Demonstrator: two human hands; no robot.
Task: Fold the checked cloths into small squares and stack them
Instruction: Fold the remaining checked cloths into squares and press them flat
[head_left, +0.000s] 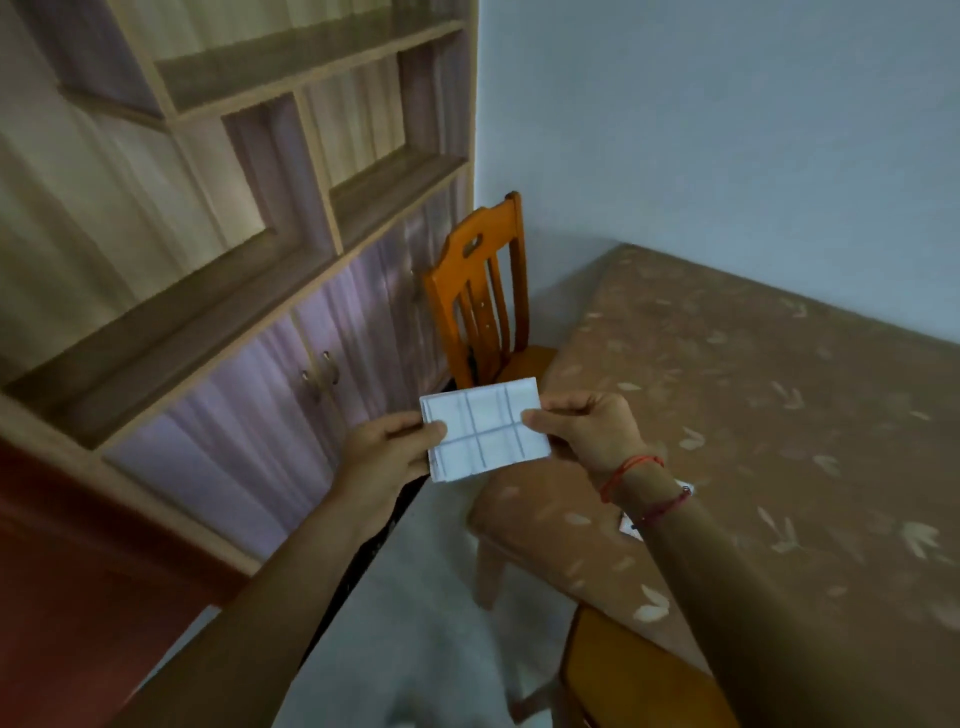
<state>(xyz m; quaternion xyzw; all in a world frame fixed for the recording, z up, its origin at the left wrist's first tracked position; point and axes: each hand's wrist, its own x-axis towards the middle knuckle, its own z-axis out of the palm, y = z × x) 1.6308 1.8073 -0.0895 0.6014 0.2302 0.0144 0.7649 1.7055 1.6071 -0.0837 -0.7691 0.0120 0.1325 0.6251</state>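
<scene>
A white checked cloth (485, 428) with thin grey lines is folded into a small rectangle and held in the air, off the table's left corner. My left hand (387, 449) pinches its left edge, thumb on top. Its right edge is pinched by my right hand (584, 426), whose wrist wears red string bracelets. A small corner of another white cloth (627, 524) peeks out on the table, mostly hidden behind my right forearm.
A table with a brown leaf-patterned cover (753, 415) fills the right side. An orange wooden chair (480, 291) stands at its far end, another chair's seat (623, 675) below my right arm. A wooden shelf unit with cupboard doors (234, 260) lines the left wall.
</scene>
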